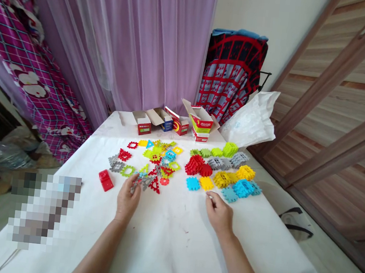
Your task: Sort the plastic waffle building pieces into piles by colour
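Observation:
My left hand [128, 199] is at the near edge of a loose pile of plastic interlocking pieces, thumb and fingers apart. Grey pieces [146, 183] lie just beyond its fingertips; contact is too small to tell. Half curled, my right hand [220, 213] rests over the table with a gap between thumb and index finger. A yellow square piece [206, 183] lies just past its fingertips, beside a blue square piece [192, 183]. Right of these stand colour-grouped pieces: blue [243, 188], yellow [222, 179], red [194, 165], grey [240, 159] and green [230, 149].
Several open small cartons [180, 126] stand at the table's back. A white bag [252, 120] leans at the back right corner. One red plastic part [105, 180] lies left of my left hand. A pixelated object [44, 213] occupies the left edge of the white-covered table [164, 247].

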{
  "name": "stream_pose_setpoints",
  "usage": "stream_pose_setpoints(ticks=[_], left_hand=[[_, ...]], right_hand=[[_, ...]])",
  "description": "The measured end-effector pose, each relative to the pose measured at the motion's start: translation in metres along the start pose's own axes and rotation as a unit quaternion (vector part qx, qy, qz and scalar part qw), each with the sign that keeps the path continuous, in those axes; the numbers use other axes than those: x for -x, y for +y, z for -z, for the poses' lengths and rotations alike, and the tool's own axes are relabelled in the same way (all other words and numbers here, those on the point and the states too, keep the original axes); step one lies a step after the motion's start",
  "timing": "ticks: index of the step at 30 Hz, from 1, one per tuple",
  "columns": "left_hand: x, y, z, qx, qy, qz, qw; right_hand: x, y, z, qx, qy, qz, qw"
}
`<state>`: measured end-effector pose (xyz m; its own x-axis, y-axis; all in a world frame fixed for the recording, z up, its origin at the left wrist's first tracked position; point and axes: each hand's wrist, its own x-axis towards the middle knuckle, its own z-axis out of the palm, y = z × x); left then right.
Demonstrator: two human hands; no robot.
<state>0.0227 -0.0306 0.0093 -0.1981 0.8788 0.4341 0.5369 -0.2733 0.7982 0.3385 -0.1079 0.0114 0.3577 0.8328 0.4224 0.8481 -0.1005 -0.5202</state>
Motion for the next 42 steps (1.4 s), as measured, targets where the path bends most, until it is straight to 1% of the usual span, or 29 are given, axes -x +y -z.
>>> stream_pose_setpoints(ticks=[3,5,8,11,14,16,19,22,26,28,30,32,34,36,37,39,41,42], left_hand=[[0.002,0.003,0.0,0.012,0.002,0.012,1.0],[0.0,0.003,0.003,0.024,0.02,0.022,0.999],[-0.008,-0.001,0.009,0.032,0.07,0.043,0.996],[-0.019,-0.006,0.013,0.031,0.107,0.075,0.991],[-0.024,-0.011,0.013,0.043,0.11,0.085,0.989],[-0.024,-0.013,0.012,0.052,0.103,0.086,0.99],[-0.023,-0.015,0.01,0.061,0.1,0.094,0.989],[-0.023,-0.016,0.011,0.066,0.094,0.099,0.988],[-0.024,-0.016,0.011,0.085,0.092,0.116,0.985],[-0.025,-0.016,0.011,0.096,0.09,0.127,0.983],[-0.026,-0.016,0.012,0.101,0.089,0.136,0.982],[-0.026,-0.015,0.012,0.104,0.093,0.139,0.98],[-0.026,-0.015,0.013,0.104,0.094,0.14,0.98],[-0.026,-0.016,0.013,0.102,0.091,0.142,0.98],[-0.026,-0.016,0.014,0.099,0.089,0.144,0.981],[-0.026,-0.018,0.013,0.094,0.084,0.143,0.982],[-0.026,-0.019,0.013,0.087,0.08,0.139,0.983],[-0.026,-0.02,0.012,0.084,0.079,0.137,0.984]], right_hand=[[-0.012,-0.047,-0.022,-0.044,-0.052,0.111,0.991],[-0.029,-0.079,-0.034,-0.038,-0.092,0.151,0.983],[-0.066,-0.118,-0.05,0.018,-0.145,0.164,0.976],[-0.106,-0.143,-0.068,0.084,-0.182,0.153,0.968],[-0.135,-0.154,-0.085,0.147,-0.219,0.123,0.957],[-0.146,-0.156,-0.094,0.171,-0.236,0.104,0.951],[-0.152,-0.157,-0.104,0.182,-0.247,0.091,0.947],[-0.154,-0.158,-0.109,0.186,-0.254,0.087,0.945],[-0.152,-0.169,-0.104,0.18,-0.248,0.097,0.947],[-0.146,-0.177,-0.095,0.159,-0.226,0.113,0.954],[-0.132,-0.18,-0.079,0.115,-0.19,0.134,0.966],[-0.114,-0.173,-0.056,0.06,-0.148,0.151,0.976],[-0.097,-0.15,-0.028,0.026,-0.104,0.152,0.983],[-0.085,-0.112,0.006,0.024,-0.049,0.127,0.99],[-0.082,-0.089,0.023,0.04,-0.025,0.102,0.994],[-0.082,-0.041,0.057,0.096,-0.001,0.041,0.995],[-0.087,0.003,0.085,0.169,-0.005,-0.025,0.985],[-0.09,0.022,0.096,0.199,-0.022,-0.05,0.978]])
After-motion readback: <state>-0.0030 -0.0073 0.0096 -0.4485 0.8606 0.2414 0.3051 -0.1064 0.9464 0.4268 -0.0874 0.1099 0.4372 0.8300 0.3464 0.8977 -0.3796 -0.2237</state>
